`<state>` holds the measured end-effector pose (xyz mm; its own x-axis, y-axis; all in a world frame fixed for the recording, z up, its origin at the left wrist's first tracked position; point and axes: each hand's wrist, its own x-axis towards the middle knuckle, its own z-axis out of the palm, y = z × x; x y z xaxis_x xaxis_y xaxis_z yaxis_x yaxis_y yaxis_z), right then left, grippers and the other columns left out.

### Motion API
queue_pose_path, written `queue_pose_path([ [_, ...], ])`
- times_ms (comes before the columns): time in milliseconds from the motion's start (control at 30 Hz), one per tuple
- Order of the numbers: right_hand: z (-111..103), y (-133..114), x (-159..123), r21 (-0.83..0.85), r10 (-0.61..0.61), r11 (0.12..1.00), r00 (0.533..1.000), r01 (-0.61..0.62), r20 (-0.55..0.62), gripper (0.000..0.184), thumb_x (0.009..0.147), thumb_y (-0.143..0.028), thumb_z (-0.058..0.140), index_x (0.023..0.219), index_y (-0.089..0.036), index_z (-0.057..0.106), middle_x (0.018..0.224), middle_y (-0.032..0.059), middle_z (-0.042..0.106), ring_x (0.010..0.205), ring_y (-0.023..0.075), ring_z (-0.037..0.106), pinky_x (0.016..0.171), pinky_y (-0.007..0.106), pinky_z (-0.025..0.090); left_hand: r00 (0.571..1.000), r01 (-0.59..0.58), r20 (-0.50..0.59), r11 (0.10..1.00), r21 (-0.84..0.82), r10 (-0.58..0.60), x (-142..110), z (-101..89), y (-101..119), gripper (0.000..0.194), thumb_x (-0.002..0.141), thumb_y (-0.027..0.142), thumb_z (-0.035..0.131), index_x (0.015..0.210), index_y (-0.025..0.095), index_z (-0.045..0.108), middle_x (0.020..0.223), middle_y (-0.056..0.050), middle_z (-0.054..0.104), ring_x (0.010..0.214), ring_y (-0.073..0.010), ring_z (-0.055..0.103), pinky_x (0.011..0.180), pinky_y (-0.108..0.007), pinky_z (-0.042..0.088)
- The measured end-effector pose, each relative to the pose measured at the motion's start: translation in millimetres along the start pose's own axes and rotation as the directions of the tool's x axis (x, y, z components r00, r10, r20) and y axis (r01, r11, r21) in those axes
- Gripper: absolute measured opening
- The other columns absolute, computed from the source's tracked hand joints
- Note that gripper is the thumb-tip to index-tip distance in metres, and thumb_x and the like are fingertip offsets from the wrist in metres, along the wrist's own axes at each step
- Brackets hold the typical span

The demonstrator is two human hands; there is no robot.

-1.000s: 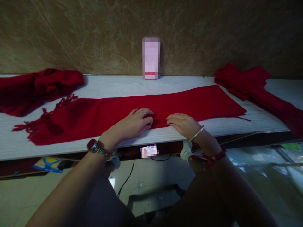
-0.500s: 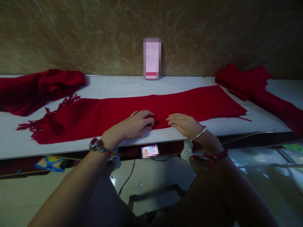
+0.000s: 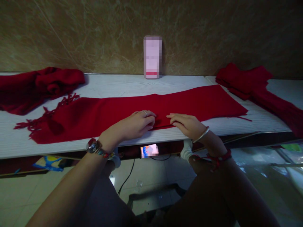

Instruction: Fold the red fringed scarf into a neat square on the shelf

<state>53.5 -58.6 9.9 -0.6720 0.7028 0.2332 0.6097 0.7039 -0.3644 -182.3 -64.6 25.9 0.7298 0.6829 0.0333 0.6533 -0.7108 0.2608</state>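
A long red scarf (image 3: 189, 101) lies folded lengthwise on a white wood-grain board, its fringe spread at the left end. My left hand (image 3: 139, 124), wearing a ring, rests on the near edge of the scarf with bent fingers slightly apart. To its right, my right hand (image 3: 187, 124) touches the same edge, fingers stretched toward the left hand. Between the two hands, the layers of the near edge show. The undersides of both hands are hidden. A thin red strand sticks out at the scarf's right end.
A bunched red scarf (image 3: 59, 80) lies at the far left, another folded red scarf (image 3: 246, 82) at the right. A blurred pink-white box-like object (image 3: 152, 56) stands against the marbled wall. Below the white board (image 3: 106, 85), a lit screen (image 3: 149, 150) shows.
My right hand has shifted slightly right, and its fingers have spread a little. My left hand and the scarf stay almost in place. The picture on the lit screen differs.
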Motion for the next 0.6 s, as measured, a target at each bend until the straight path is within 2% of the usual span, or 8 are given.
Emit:
queue_pose_path([
  [133, 2.3, 1.6, 0.7, -0.098, -0.023, 0.995, 0.995, 0.033, 0.099, 0.023, 0.083, -0.009, 0.043, 0.084, -0.019, 0.064, 0.118, 0.0078, 0.066, 0.118, 0.0216, 0.054, 0.099, 0.041, 0.044, 0.998, 0.001, 0.055, 0.999, 0.032, -0.003, -0.7, 5.2, -1.1, 0.023, 0.091, 0.022, 0.04, 0.091, 0.014, 0.062, 0.126, -0.014, 0.053, 0.119, -0.0238, 0.047, 0.099, -0.042, 0.04],
  [333, 2.3, 1.8, 0.9, -0.097, -0.01, 0.995, 0.994, 0.021, 0.107, 0.026, 0.085, -0.01, 0.04, 0.087, -0.019, 0.065, 0.119, 0.0065, 0.066, 0.119, 0.0197, 0.053, 0.1, 0.04, 0.043, 0.997, 0.035, 0.063, 0.999, 0.027, -0.037, -1.2, 4.6, 1.3, 0.023, 0.091, 0.022, 0.04, 0.093, 0.016, 0.062, 0.131, -0.011, 0.05, 0.122, -0.0234, 0.044, 0.101, -0.044, 0.037],
  [500, 0.7, 2.1, 0.0, -0.107, -0.034, 0.993, 0.992, 0.047, 0.125, 0.024, 0.084, -0.011, 0.043, 0.084, -0.019, 0.065, 0.121, 0.0076, 0.065, 0.121, 0.021, 0.052, 0.101, 0.042, 0.042, 0.992, 0.054, 0.115, 0.999, 0.008, -0.054, -2.5, 0.2, 4.0, 0.021, 0.091, 0.024, 0.042, 0.09, 0.017, 0.062, 0.134, -0.011, 0.046, 0.125, -0.0242, 0.041, 0.102, -0.045, 0.035],
  [600, -0.1, 2.0, -0.5, -0.106, -0.04, 0.993, 0.992, 0.052, 0.119, 0.024, 0.084, -0.012, 0.043, 0.084, -0.02, 0.066, 0.12, 0.0069, 0.065, 0.121, 0.0198, 0.052, 0.101, 0.041, 0.043, 0.996, 0.048, 0.082, 0.999, -0.009, -0.047, 0.1, -0.5, 1.9, 0.021, 0.09, 0.029, 0.045, 0.087, 0.016, 0.062, 0.125, -0.011, 0.051, 0.115, -0.023, 0.048, 0.098, -0.042, 0.039],
])
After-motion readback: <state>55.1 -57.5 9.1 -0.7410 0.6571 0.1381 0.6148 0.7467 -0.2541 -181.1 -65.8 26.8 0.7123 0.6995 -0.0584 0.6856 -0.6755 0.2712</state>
